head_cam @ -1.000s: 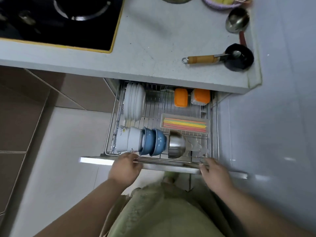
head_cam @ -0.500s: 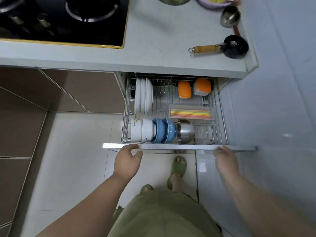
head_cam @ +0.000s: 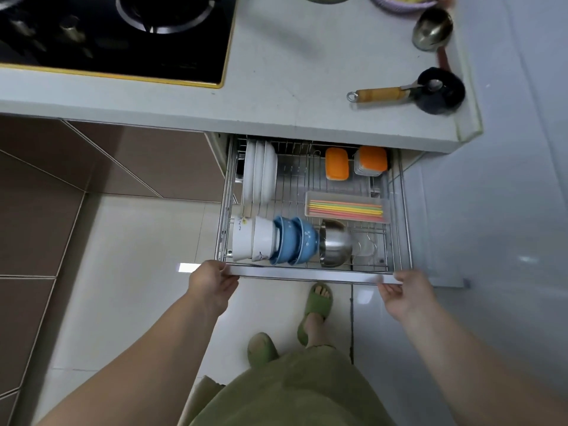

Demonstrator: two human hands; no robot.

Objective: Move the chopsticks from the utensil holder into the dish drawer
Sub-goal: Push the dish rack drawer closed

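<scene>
The wire dish drawer (head_cam: 405, 216) stands pulled out from under the counter. Inside it, on the right, a clear tray (head_cam: 313, 199) holds a bundle of colourful chopsticks (head_cam: 345, 209) lying flat. My left hand (head_cam: 212, 284) grips the left end of the drawer's front panel (head_cam: 307, 273). My right hand (head_cam: 405, 292) grips the right end of that panel. No utensil holder is in view.
In the drawer stand white plates (head_cam: 258, 172), white and blue bowls (head_cam: 273, 239), a steel bowl (head_cam: 335, 242) and two orange-lidded containers (head_cam: 355, 162). On the counter lie a gas hob (head_cam: 116, 35), a ladle (head_cam: 431, 26) and a small black pan (head_cam: 438, 90). My feet are below the drawer.
The drawer front has shifted away from me toward the cabinet, with less of the rack exposed. Both hands stay on the front panel and my arms have stretched forward.
</scene>
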